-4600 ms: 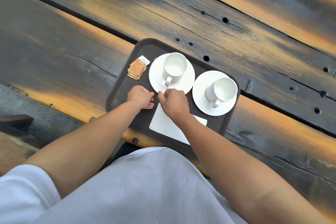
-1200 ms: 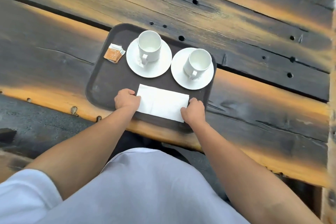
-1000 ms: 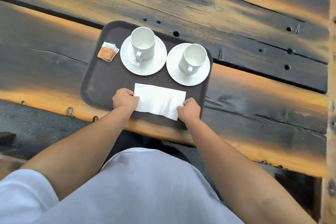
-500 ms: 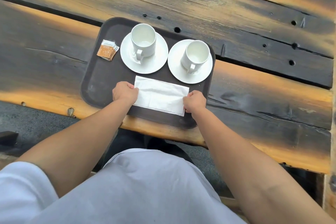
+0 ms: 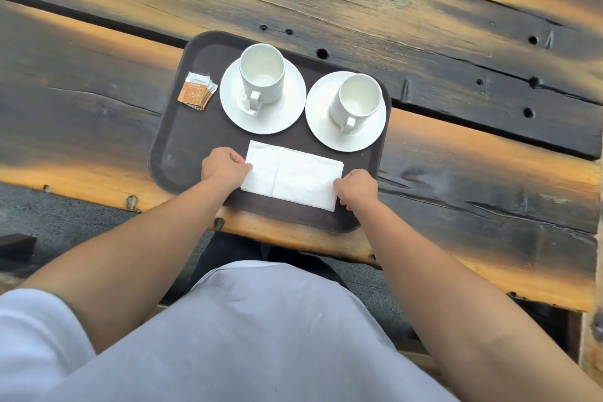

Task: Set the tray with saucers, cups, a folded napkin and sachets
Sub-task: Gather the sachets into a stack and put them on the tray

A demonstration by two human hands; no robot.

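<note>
A dark brown tray (image 5: 176, 153) is pictured on a worktop (image 5: 456, 42) of charred, amber-streaked planks, with its near rim set close to the worktop's front edge. In the tray's far left corner, a small fanned stack of orange-and-white sachets (image 5: 196, 90) is laid flat, just beside the left saucer (image 5: 284, 114) but apart from it. On that white saucer the left cup (image 5: 261, 72) is stood upright, its handle turned toward the person.

Nearer the person, the left hand (image 5: 223, 166) is placed knuckles up on the tray. Its fingers are curled and its thumb is closed on the left short edge of a folded white napkin (image 5: 293, 178). The napkin is spread flat along the tray's near side, slightly slanted, in front of both saucers and touching neither.

Further right, the right saucer (image 5: 368, 137) is seen near the left one, with a narrow strip of tray between them and its rim close to the tray's right rim. The right cup (image 5: 359, 98) is stood upright on it, its handle also turned toward the person.

At the tray's near right corner, the right hand (image 5: 357, 188) is closed, fingers curled, on the napkin's right short edge. The two hands are set apart, one at each end of the napkin. Both bare forearms are stretched out from a pale shirt (image 5: 261, 336) at the bottom of the view.
</note>
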